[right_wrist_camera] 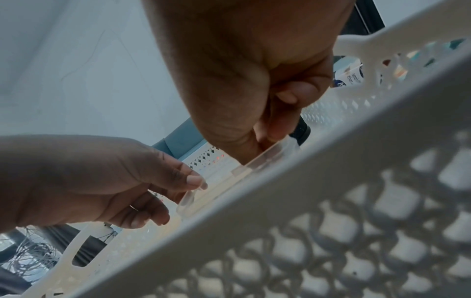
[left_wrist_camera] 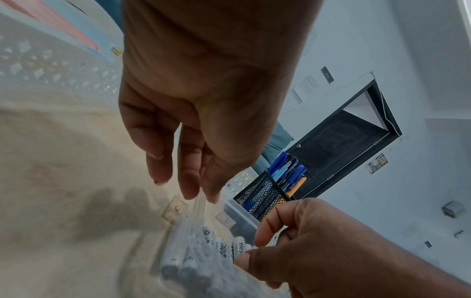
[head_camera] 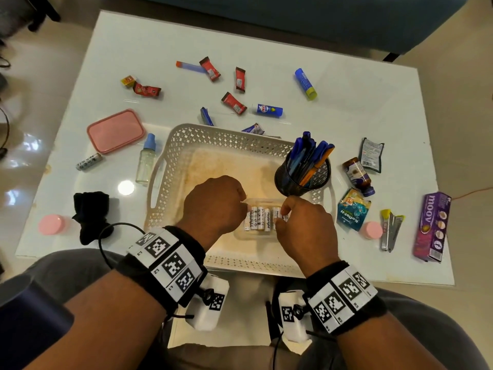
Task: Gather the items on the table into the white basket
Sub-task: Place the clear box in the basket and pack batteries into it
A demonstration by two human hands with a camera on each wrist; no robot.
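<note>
Clear plastic battery case (head_camera: 262,218) sits low inside the white basket (head_camera: 170,161), pinched at its ends by the left hand (head_camera: 213,204) and right hand (head_camera: 302,227). Placing looks nearly done; next, let go and fetch the loose battery (head_camera: 88,162) left of the basket.

A glossy white table (head_camera: 360,108) fills the middle of the head view, a round glare spot (head_camera: 126,187) shining near its left edge. Beyond its far side runs a teal sofa (head_camera: 306,20), one dark leg (head_camera: 391,57) planted on pale polished floor tiles (head_camera: 34,97) that throw back soft reflections. Out at the right, a thin orange cable (head_camera: 472,193) trails across the floor. Over on the left wrist view, plain white walls (left_wrist_camera: 420,50) frame a dark doorway (left_wrist_camera: 339,147), with a small dark switch plate (left_wrist_camera: 327,74) just above it.
</note>
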